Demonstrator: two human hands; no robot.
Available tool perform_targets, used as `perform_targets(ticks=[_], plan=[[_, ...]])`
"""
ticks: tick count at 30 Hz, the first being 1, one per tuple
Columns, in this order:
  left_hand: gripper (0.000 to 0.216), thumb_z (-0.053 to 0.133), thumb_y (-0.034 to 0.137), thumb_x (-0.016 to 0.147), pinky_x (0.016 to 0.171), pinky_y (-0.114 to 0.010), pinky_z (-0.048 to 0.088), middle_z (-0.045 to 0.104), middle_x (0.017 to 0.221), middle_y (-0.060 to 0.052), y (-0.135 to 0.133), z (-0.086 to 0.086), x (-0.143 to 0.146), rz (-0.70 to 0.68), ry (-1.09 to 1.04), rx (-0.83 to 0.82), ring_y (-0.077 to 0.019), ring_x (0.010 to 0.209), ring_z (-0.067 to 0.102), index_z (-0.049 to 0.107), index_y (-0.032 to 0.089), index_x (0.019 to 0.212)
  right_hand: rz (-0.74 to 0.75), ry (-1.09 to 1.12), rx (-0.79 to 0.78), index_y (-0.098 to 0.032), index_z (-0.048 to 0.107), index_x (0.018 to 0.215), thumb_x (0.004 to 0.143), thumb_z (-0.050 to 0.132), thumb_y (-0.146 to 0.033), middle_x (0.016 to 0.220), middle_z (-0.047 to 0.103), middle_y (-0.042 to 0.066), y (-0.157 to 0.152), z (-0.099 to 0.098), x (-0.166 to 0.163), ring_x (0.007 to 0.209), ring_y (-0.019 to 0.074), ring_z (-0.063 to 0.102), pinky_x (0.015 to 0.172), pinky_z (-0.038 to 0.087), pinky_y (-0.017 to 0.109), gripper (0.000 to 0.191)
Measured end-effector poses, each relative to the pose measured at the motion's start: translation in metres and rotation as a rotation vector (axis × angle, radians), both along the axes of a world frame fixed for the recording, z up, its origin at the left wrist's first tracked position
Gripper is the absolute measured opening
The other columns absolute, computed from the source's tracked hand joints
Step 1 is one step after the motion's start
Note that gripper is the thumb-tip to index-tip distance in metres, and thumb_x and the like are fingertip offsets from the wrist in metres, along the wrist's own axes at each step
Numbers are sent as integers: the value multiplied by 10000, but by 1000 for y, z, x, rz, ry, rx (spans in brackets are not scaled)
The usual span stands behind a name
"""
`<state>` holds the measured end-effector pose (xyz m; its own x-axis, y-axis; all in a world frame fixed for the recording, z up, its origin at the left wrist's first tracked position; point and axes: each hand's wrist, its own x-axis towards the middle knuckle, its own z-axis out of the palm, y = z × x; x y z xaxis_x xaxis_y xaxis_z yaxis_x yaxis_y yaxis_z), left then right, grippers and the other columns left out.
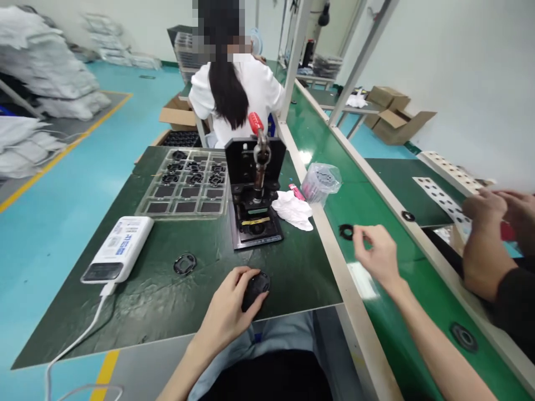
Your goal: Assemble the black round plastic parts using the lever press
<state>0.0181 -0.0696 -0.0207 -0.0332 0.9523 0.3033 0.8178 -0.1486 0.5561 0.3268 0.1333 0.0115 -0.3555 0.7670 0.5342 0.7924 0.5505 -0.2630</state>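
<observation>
My left hand (pixel 232 312) rests on the dark green mat (pixel 159 289), fingers closed around a black round part (pixel 256 288). My right hand (pixel 376 253) hovers over the green conveyor belt (pixel 376 312), fingers loosely spread and holding nothing, just right of a black ring (pixel 346 231) lying on the belt. A small black press with a red-handled lever (pixel 254 184) stands on the mat ahead of my left hand. Another black ring part (pixel 184 263) lies on the mat to the left.
A clear tray of black parts (pixel 184 184), a white power bank with cable (pixel 119 248), a white cloth (pixel 295 210) and a plastic bag (pixel 321 181) are nearby. A seated person (pixel 234 89) is ahead. Another person's hands (pixel 497 214) work at right. More rings (pixel 463 336) lie on the belt.
</observation>
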Motion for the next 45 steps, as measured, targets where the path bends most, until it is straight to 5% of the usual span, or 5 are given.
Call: perform_targets(ticks=[8, 16, 21, 38, 45], plan=[[290, 583, 357, 985, 745, -332, 612, 615, 1128, -83, -2, -6, 1, 13, -4, 24, -201, 835, 693, 550, 219, 1238, 341, 134, -726, -192, 746, 1037, 974, 523, -561, 614, 554, -13, -27, -1, -81, 550, 148, 475, 521, 365, 273, 436], [286, 566, 349, 995, 779, -337, 612, 606, 1128, -89, 0, -9, -1, -2, 9, 80, -215, 894, 700, 549, 210, 1245, 101, 578, -108, -209, 739, 983, 1046, 378, -574, 990, 714, 83, 90, 45, -78, 929, 194, 630, 878, 481, 348, 518], [289, 566, 346, 995, 771, -332, 611, 608, 1131, -89, 0, -9, -1, 8, 8, 81, -207, 865, 697, 556, 210, 1250, 83, 509, -98, -216, 754, 1008, 1046, 370, -592, 1075, 726, 106, 133, 31, -89, 1121, 242, 618, 1030, 441, 454, 540], [289, 560, 344, 999, 775, -328, 617, 611, 1132, -89, -1, -12, -1, 8, -12, 72, -214, 905, 708, 551, 217, 1258, 164, 239, 81, -275, 724, 1219, 1026, 470, -391, 1156, 694, 98, 117, 9, -79, 1132, 264, 588, 1014, 453, 481, 340], [287, 550, 340, 1004, 768, -335, 622, 608, 1131, -90, 0, -13, -1, 6, -4, 71, -217, 910, 709, 535, 226, 1267, 103, 445, 74, -211, 605, 1348, 949, 590, -408, 1065, 716, 102, 104, 8, -69, 900, 213, 651, 769, 551, 369, 445]])
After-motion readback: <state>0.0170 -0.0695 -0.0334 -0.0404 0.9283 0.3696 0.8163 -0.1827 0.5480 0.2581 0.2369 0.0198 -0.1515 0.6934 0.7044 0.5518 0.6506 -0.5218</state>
